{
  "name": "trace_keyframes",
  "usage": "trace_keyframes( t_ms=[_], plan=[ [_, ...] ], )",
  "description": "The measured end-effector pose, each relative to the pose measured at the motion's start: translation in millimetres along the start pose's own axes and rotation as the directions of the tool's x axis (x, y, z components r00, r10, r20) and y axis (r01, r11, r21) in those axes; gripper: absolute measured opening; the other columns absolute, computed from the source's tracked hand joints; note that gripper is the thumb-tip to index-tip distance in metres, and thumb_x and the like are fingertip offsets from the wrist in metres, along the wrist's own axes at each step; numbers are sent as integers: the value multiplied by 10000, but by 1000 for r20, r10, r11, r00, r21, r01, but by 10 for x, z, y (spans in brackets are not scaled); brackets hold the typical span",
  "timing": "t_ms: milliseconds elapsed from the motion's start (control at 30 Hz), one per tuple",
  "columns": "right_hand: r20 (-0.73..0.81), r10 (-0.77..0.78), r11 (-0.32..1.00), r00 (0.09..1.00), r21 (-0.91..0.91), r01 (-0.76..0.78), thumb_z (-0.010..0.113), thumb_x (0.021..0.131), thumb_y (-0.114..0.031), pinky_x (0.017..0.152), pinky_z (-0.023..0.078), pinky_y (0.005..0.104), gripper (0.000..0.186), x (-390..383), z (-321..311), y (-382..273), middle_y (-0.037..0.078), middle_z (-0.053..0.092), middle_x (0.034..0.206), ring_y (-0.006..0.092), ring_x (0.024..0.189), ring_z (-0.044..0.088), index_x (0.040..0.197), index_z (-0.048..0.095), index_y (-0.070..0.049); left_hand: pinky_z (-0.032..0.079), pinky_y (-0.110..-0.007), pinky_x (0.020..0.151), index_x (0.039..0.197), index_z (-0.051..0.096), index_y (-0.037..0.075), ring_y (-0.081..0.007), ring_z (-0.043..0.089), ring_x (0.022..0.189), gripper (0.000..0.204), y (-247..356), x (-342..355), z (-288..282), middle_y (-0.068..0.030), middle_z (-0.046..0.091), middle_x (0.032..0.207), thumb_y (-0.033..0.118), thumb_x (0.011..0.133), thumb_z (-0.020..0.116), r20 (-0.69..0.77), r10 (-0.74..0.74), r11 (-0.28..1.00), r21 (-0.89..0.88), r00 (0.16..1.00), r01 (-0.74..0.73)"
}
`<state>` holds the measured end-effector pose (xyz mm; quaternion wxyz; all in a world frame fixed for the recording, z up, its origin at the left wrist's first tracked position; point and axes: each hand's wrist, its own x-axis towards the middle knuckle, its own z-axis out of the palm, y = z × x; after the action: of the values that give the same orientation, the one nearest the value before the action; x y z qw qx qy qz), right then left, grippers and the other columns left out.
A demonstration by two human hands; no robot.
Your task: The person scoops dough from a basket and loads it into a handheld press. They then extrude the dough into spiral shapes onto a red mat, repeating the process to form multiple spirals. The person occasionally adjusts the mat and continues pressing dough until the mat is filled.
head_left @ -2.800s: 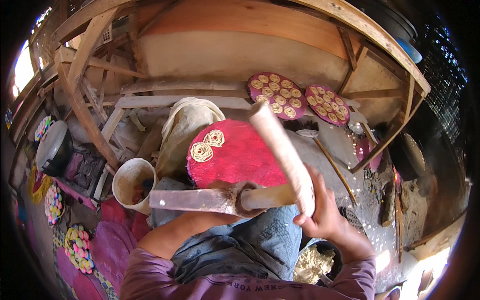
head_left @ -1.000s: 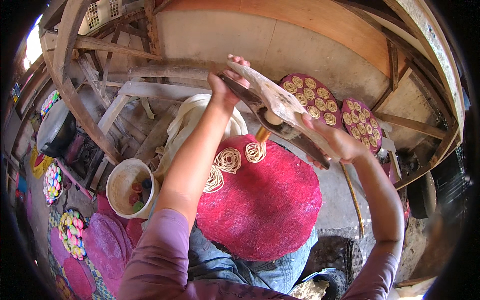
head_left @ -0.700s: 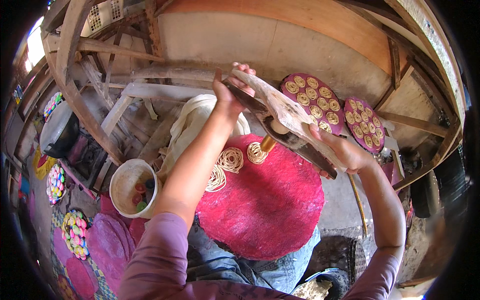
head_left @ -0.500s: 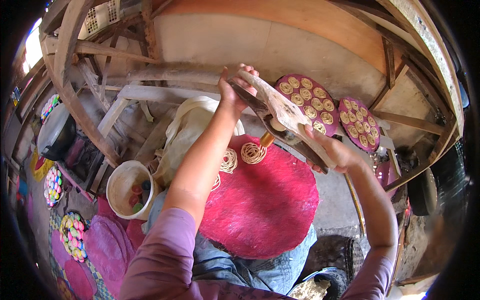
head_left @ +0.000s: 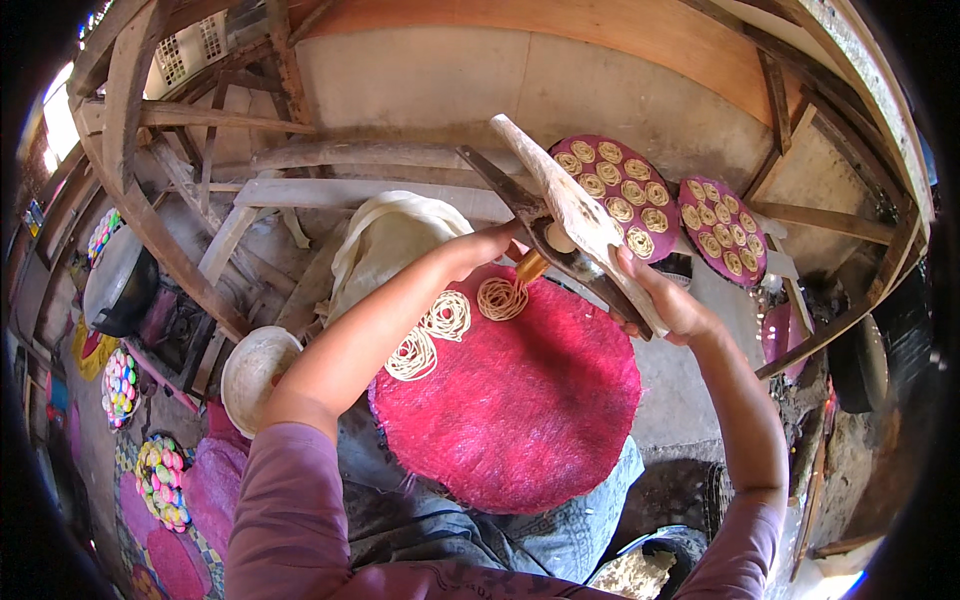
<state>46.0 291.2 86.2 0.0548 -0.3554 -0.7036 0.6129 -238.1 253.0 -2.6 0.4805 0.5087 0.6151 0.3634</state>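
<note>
My right hand [head_left: 672,302] grips the lower right ends of a wooden hand press [head_left: 572,205], made of a pale bar and a dark bar. A brass cylinder [head_left: 531,265] points down from its middle. Beside that cylinder is my left hand [head_left: 496,248], its fingers mostly hidden behind the press. The upper ends of the bars are free. Below, a round red mat [head_left: 510,400] rests on my lap. Along its far left edge lie coiled noodle nests [head_left: 447,316], with the cylinder's mouth just over the farthest nest [head_left: 502,298].
Two round mats full of noodle nests [head_left: 620,195] [head_left: 722,230] stand at the far right. Behind the red mat is a heap of pale cloth [head_left: 395,235]. A white bucket [head_left: 255,375] sits left of my arm, and a dark pot [head_left: 125,285] farther left. Wooden beams [head_left: 150,215] frame the space.
My left hand has let go of the upper bar ends and come down beside the brass cylinder. The bars have spread farther apart at the top. My right hand keeps its grip.
</note>
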Motion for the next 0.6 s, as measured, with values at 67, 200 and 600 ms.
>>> trace_keyframes(
  t_ms=[67,200,600],
  plan=[
    [19,-12,1000,1000,-3,12,343,893,-746,565,431,275,786,21,-18,19,71,595,828,130,680,557,1130,592,-38,313,-383,1010,1319,517,97,-194,513,1055,660,45,-5,4,-87,635,1097,601,983,253,-1,-31,999,32,1000,31],
    [19,5,1000,1000,-22,-5,332,882,-763,564,421,273,814,104,-44,55,72,594,832,132,682,550,1132,591,-33,256,-398,1072,1355,496,77,-223,467,1172,741,100,-44,-2,-116,646,1143,645,968,219,21,-54,996,69,998,53],
    [-46,-61,998,997,33,62,347,908,-722,435,373,251,662,34,-77,167,35,528,672,101,513,491,938,542,-90,277,-376,1089,1400,443,104,-322,447,1258,702,-491,-195,-80,-113,606,1275,629,969,264,-211,120,930,365,970,-35]
  ],
)
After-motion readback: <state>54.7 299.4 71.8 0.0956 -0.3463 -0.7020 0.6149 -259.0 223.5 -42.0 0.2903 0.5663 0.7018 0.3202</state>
